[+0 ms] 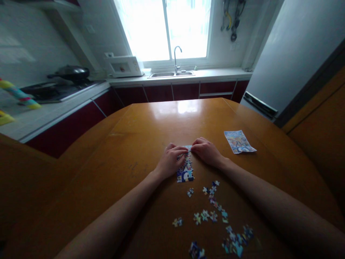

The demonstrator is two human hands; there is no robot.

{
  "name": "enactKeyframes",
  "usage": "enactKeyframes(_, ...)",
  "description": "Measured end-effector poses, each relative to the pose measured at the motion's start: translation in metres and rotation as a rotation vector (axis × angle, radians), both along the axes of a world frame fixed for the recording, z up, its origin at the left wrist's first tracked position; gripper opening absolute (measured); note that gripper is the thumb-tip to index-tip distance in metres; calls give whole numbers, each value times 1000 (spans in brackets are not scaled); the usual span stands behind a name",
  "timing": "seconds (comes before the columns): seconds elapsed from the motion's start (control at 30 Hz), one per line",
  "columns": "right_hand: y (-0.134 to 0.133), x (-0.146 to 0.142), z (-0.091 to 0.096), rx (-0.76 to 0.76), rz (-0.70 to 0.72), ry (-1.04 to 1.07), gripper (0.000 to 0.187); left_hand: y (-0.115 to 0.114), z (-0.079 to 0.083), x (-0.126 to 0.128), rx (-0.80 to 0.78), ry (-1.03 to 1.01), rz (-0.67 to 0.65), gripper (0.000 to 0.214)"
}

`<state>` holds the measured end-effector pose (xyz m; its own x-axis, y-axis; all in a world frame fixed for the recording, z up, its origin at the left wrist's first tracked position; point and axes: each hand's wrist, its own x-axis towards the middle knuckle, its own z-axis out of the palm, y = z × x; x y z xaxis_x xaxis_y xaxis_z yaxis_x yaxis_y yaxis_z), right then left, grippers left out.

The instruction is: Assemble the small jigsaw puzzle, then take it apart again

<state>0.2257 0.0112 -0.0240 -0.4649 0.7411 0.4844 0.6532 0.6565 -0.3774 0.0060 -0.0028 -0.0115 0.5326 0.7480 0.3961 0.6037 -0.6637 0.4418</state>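
Note:
A partly joined jigsaw puzzle (pixel 188 175) lies on the wooden table in front of me, a blue and white cartoon figure showing at its near end. My left hand (pixel 172 158) rests over its left side, fingers stretched towards the far end and thumb apart. At the far right corner, my right hand (pixel 206 150) has its fingertips pressed together on a puzzle piece (pixel 189 147), mostly hidden by the fingers. Nearer to me are several loose pieces, among them a small piece (pixel 190 192), a short row (pixel 205 216) and a cluster (pixel 237 241).
A creased picture sheet (pixel 239 141) lies right of my right hand on the wooden table (pixel 134 144). Beyond the table run a counter with a sink (pixel 161 75), a white microwave (pixel 124 67) and a stove with a black pan (pixel 70 73). A fridge (pixel 293 61) stands at right.

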Motion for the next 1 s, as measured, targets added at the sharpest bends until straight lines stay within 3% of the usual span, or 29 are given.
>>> enactKeyframes(0.3, -7, 0, 6, -29, -17, -34, 18, -1, 0, 0, 0, 15, 0, 21)
enactKeyframes(0.5, 0, -1, -1, -112, -22, 169, 26, -4, 1, -1, 27, 52, 9, 21)
enactKeyframes(0.67, 6, 1, -3, -108, -139, 378, 34, -4, 0, -1, 20, 74, 60, 21)
enactKeyframes(1.0, -1, -1, -4, -69, -40, 143, 14, -2, 2, 2, 2, 0, 142, 24)
